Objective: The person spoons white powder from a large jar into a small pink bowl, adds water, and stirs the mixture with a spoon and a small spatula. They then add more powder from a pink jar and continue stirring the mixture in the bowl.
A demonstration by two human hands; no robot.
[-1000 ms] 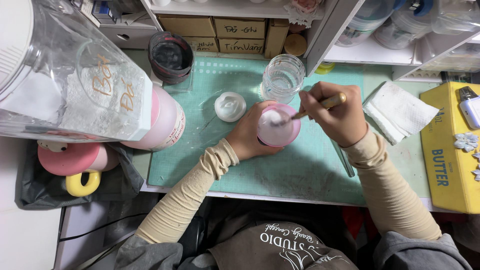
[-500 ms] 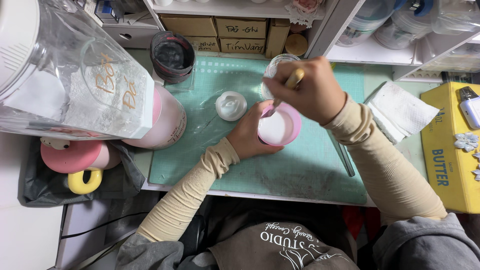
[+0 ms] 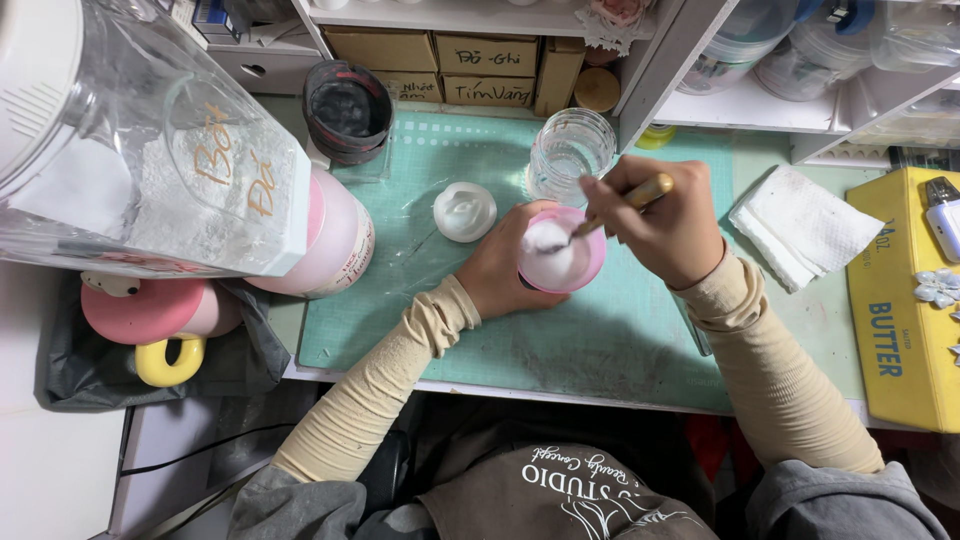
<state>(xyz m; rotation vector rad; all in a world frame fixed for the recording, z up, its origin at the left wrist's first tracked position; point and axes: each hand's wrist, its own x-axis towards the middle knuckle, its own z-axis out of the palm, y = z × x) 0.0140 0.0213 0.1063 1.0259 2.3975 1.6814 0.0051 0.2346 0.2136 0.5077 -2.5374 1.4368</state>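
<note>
My left hand wraps around a small pink cup that stands on the green cutting mat. White powder or paste fills the cup. In my right hand is a gold-handled spoon, its tip dipped into the white contents of the cup. Just behind the cup stands a clear glass jar. A white lid lies on the mat to the left of my left hand.
A large clear plastic container looms at the left, with a pink bottle beside it. A dark round tub sits at the back. Folded white tissue and a yellow box lie right. Shelves with cardboard boxes line the back.
My right hand went from the pink cup up to the glass jar with the spoon, then came back down; the spoon tip is in the cup again. The left hand stayed on the cup.
</note>
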